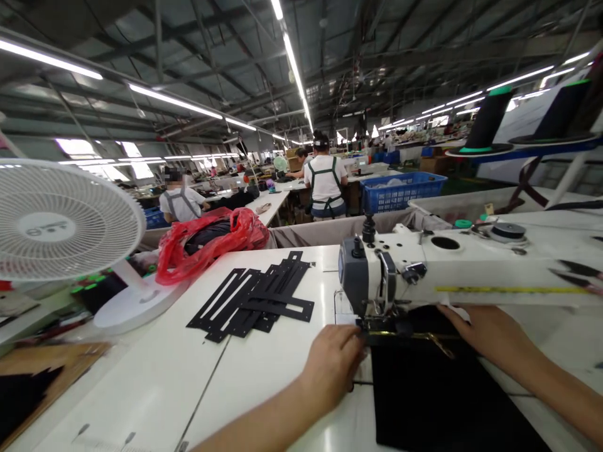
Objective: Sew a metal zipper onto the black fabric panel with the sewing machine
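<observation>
White table [264, 376], black fabric [433, 395], black cut pieces [257, 298], fan [61, 226], red bag [211, 242]

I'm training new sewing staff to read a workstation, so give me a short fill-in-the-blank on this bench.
1. Both hands rest on ____ fabric at the sewing machine.
2. The left hand lies just left of the ____ foot.
3. The black cut-out strips lie to the ____ of the machine.
4. Beside the white fan sits a ____ plastic bag.

Missing words: black; presser; left; red
</observation>
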Demonstrator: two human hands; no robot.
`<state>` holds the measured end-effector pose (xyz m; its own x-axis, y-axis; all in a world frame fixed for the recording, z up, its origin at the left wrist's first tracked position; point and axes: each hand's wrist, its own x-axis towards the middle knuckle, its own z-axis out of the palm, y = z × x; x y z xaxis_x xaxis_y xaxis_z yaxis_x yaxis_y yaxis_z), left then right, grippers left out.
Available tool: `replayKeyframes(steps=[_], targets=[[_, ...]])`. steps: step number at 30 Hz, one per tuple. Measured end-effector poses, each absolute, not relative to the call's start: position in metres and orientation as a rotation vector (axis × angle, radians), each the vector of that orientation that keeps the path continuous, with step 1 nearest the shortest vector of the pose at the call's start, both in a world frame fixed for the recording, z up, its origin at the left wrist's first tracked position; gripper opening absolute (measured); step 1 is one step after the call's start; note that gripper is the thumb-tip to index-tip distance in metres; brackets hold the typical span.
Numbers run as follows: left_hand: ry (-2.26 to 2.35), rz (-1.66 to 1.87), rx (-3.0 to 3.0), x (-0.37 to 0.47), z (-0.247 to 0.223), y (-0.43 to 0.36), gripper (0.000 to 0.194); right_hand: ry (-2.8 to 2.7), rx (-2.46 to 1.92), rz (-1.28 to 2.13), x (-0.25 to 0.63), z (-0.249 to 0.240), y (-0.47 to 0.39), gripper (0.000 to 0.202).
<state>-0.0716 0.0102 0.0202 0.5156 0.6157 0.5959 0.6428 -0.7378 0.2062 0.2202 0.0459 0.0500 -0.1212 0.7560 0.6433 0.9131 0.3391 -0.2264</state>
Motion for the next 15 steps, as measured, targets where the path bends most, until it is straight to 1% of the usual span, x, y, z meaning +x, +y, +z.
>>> replayKeyframes(steps=[2, 5, 7, 11, 15], targets=[[-1.037, -0.945, -2.748, -0.08, 0.017, 0.02, 0.017, -2.052, -1.383, -0.24, 0.22, 0.04, 0.016, 0.037], [-0.995, -0.893, -2.818, -0.077, 0.013, 0.027, 0.017, -2.204, -1.165, -0.23, 0.193, 0.031, -0.028, 0.024], [-1.02, -0.858, -2.86, -0.074, 0.015, 0.029, 0.019, -2.283, -1.08, -0.22, 0.168, 0.029, -0.045, 0.023], [-1.271, -0.848, -2.831, -0.07, 0.025, 0.037, 0.018, -2.32, -1.163, -0.186, 0.135, 0.029, -0.038, 0.029], [-1.413, -0.828, -2.812, -0.069, 0.03, 0.046, 0.019, -2.326, -1.306, -0.165, 0.122, 0.025, -0.01, 0.022]])
